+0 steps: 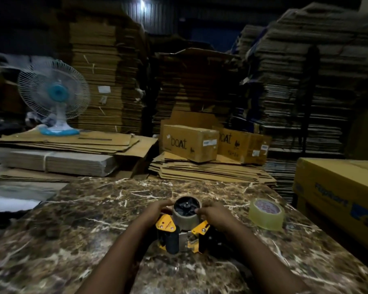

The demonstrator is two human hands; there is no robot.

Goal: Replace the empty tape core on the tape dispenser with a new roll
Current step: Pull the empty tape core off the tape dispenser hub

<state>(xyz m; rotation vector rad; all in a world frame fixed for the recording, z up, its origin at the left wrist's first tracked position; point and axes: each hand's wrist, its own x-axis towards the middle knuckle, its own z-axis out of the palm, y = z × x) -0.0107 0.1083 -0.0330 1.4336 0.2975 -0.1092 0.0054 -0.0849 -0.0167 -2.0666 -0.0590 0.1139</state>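
A yellow and black tape dispenser [178, 236] lies on the marble table [93, 225], near its middle. An empty brown tape core [186, 217] sits on the dispenser's black hub. My left hand [157, 210] curls round the core's left side. My right hand [212, 214] grips its right side, fingertips on the rim. A new roll of clear tape [266, 213] lies flat on the table to the right, apart from both hands.
A yellow printed carton [338, 187] stands at the table's right edge. Behind the table lie flattened cardboard sheets, two brown boxes [191, 143] and tall cardboard stacks. A blue and white desk fan [55, 96] stands at the back left.
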